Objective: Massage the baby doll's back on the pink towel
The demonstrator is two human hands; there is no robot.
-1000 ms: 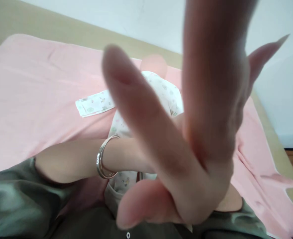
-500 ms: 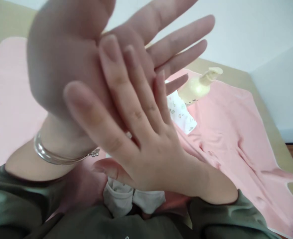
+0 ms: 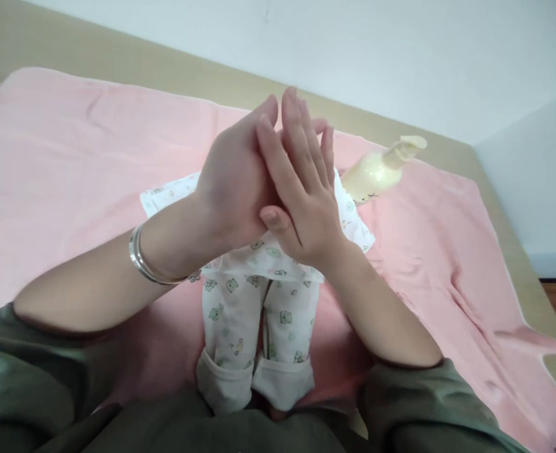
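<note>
My left hand [image 3: 235, 179] is raised in the middle of the view, a silver bracelet [image 3: 138, 257] around its wrist. Against its palm lies my right hand [image 3: 313, 207]. The fingers of both are stretched out and point up and away, and no object shows between the palms. Under them lies a small figure in a white printed top [image 3: 164, 194] and matching trousers [image 3: 233, 321] with turned-up cuffs. My hands cover its upper part, so I cannot tell whether it is a doll or a baby.
A pale yellow pump bottle [image 3: 374, 176] is beside the figure, to the right. Beneath everything spreads a wrinkled pink blanket [image 3: 429, 251] on a wooden table [image 3: 174, 63]. A white wall [image 3: 353, 56] rises behind the table's far edge.
Both hands have moved down and away from the camera. My right hand slid from across the left palm to lie palm against palm, and the printed clothes are now more visible.
</note>
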